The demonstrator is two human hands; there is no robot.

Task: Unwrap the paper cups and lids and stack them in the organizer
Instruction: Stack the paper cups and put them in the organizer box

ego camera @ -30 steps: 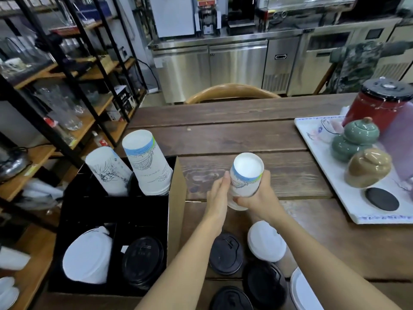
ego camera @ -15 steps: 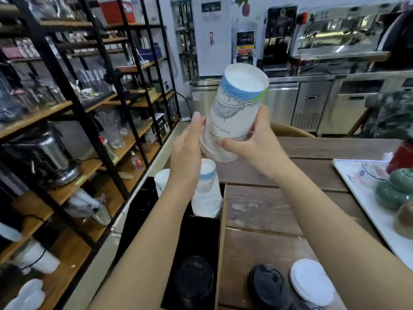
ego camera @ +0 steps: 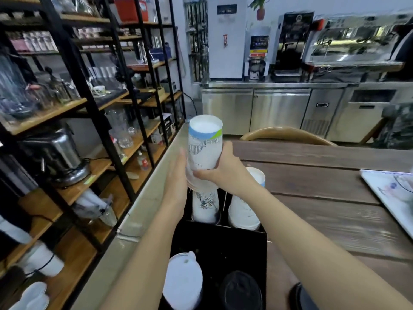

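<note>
An upside-down stack of white paper cups (ego camera: 204,144) with a blue and green band is held over the black organizer (ego camera: 223,242). My right hand (ego camera: 225,173) grips its right side and my left hand (ego camera: 177,173) presses flat against its left side. The stack's open rim sits directly above a cup stack (ego camera: 204,206) in the organizer's far left slot. Another cup stack (ego camera: 244,211) fills the far right slot. White lids (ego camera: 182,280) stand in the near left compartment, black lids (ego camera: 242,291) in the near right one.
The organizer sits at the left edge of a wooden table (ego camera: 324,198). A black lid (ego camera: 297,294) lies on the table by my right forearm. A white tray (ego camera: 391,193) sits at the right. Black shelving (ego camera: 73,108) with glassware stands to the left, a chair back (ego camera: 286,135) beyond the table.
Both hands have carried the cup stack up from the table, then left and down over the organizer's far left slot. The view has swung left.
</note>
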